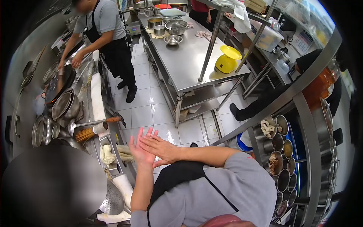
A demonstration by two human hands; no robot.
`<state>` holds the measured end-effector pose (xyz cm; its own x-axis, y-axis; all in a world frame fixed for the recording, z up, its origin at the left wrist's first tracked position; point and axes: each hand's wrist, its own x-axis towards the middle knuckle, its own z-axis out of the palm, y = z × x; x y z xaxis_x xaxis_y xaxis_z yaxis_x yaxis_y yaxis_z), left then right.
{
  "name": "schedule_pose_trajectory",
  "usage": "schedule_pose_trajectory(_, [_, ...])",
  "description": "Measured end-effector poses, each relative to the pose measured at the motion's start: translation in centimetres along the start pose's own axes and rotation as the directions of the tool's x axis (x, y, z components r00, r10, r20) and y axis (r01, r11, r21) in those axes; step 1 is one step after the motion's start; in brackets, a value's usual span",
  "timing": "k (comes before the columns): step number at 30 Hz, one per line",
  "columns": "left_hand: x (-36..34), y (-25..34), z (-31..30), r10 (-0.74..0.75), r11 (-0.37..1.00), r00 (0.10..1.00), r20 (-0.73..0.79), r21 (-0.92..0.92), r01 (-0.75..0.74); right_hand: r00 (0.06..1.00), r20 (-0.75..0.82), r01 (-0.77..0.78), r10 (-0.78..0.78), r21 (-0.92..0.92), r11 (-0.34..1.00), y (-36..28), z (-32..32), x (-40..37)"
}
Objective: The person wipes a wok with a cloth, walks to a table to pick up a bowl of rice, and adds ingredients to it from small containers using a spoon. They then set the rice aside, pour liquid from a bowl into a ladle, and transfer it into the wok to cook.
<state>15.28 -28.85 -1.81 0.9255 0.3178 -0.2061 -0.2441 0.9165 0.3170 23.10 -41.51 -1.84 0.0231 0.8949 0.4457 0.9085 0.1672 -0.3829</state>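
My left hand (140, 154) is raised with its palm showing and its fingers stretched out and apart. Across that palm lies my right hand (165, 149), back side up, its fingers extended flat. The two hands touch, and no object shows between them. Just left of them, on the counter edge, sit a crumpled pale cloth (107, 154) in a metal holder and a bamboo wok brush (86, 133). A ladle (81, 124) lies above the brush.
A co-worker (106, 34) works at a wok (60, 85) on the left. Ahead stands a steel table (185, 68) with bowls and a yellow scale (227, 60). Steel ingredient pots (276, 162) fill the right side. Another person's leg (261, 100) extends nearby. A blurred dark round shape covers the lower left.
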Motion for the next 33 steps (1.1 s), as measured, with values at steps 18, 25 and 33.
schedule_pose_trajectory(18, [-1.2, -1.8, -6.0, -0.384, 0.807, 0.921, 0.066, 0.508, 0.300, 0.126, 0.688, -0.704, 0.715, -0.446, 0.553, 16.3, 13.2, -27.7])
schedule_pose_trajectory(25, [-1.5, -7.1, -21.3, -0.771, 0.523, 0.608, -0.189, 0.356, 0.774, 0.023, 0.439, -0.906, 0.898, -0.370, 0.204, 10.9, 8.6, -36.4])
schedule_pose_trajectory(33, [-1.6, -6.1, -21.6, -0.818, 0.145, 0.521, -0.244, 0.789, 0.597, 0.145, 0.169, -0.986, 0.975, -0.060, 0.157, 12.5, 5.1, -29.1])
